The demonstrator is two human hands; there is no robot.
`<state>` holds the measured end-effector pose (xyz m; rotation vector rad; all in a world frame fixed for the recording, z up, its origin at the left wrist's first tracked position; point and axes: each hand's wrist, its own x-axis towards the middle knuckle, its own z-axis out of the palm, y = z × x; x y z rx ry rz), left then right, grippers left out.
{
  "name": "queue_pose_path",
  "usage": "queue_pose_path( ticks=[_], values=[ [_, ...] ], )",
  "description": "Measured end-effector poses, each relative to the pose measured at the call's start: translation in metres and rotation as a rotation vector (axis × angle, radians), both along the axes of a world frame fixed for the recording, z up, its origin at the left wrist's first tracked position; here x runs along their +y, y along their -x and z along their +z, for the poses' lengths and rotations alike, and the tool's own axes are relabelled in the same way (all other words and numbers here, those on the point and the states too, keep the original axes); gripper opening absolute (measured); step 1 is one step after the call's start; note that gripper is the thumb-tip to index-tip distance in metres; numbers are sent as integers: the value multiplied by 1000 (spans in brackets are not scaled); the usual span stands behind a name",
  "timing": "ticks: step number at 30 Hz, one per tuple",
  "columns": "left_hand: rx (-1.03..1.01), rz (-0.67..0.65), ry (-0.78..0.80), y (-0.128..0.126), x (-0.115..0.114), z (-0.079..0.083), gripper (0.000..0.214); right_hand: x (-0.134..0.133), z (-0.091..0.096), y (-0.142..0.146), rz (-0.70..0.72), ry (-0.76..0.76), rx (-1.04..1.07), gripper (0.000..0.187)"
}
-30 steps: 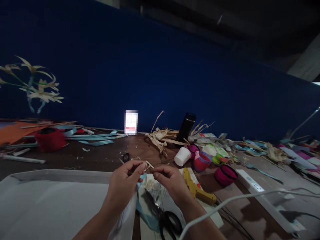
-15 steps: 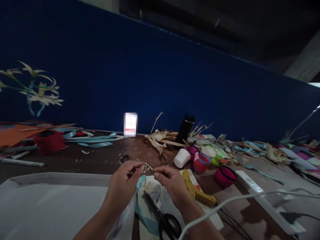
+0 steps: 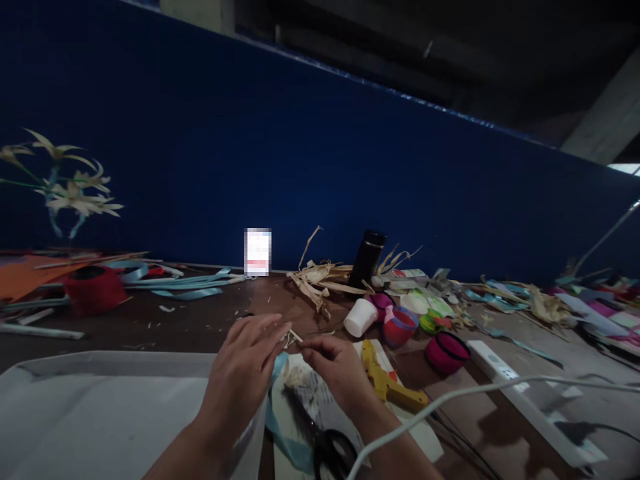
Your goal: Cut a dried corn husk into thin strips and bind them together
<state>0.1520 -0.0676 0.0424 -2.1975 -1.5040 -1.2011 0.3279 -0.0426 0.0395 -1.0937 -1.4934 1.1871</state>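
Note:
My left hand (image 3: 245, 373) and my right hand (image 3: 336, 365) meet over the table's near edge, fingertips pinched together on a small pale strip of dried husk (image 3: 291, 337). Both hands grip it between thumb and fingers. Under the hands lies a printed paper (image 3: 320, 393) with black-handled scissors (image 3: 327, 447) on it and a light blue ribbon piece (image 3: 280, 363) beside it. A yellow glue gun (image 3: 385, 381) rests just right of my right hand.
A grey tray (image 3: 100, 407) sits at the left front. A white cable (image 3: 480, 393) and power strip (image 3: 520, 400) cross the right side. Husk pile (image 3: 320, 277), black bottle (image 3: 367, 259), white cup (image 3: 361, 317), coloured tape rolls (image 3: 400, 325), red spool (image 3: 93, 290) and husk flowers (image 3: 70, 190) stand behind.
The view has tipped slightly; my hands stay together on the husk strip, the left fingers now stretched a little further forward over it.

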Motion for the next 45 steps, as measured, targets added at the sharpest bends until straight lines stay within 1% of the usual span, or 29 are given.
queue_pose_path(
  ticks=[3, 8, 11, 16, 21, 23, 28, 30, 34, 39, 45],
  values=[
    [27, -26, 17, 2, 1, 0, 30, 0, -1, -1, 22, -14, -23, 14],
    [-31, -47, 55, 3, 3, 2, 24, -1, 2, -3, 72, -4, 7, 14],
    [-70, -29, 64, 3, 4, 2, 25, -1, 1, -5, 92, -3, 20, 14],
    [-41, -37, 47, 2, 4, 3, 28, -1, 2, -6, 89, 0, -28, 15],
    [-54, -60, 88, 2, 5, 1, 27, -2, 2, -6, 106, -27, -71, 16],
    [-109, -61, 135, 3, 6, -1, 28, -1, 2, -6, 106, -32, -71, 15],
    [-437, -6, 408, 0, 4, -1, 35, 0, 1, -7, 64, -66, -84, 15],
    [-527, 3, 465, -3, 2, 1, 32, -1, 2, -6, 70, -94, -99, 17],
    [-616, -24, 495, -9, -1, 5, 28, -3, 2, -6, 85, -144, -118, 18],
    [-702, -36, 523, -11, 0, 4, 27, -4, 3, -4, 97, -152, -128, 19],
    [-721, -45, 525, -13, -1, 3, 26, -5, 3, -3, 93, -159, -133, 18]
  ],
)
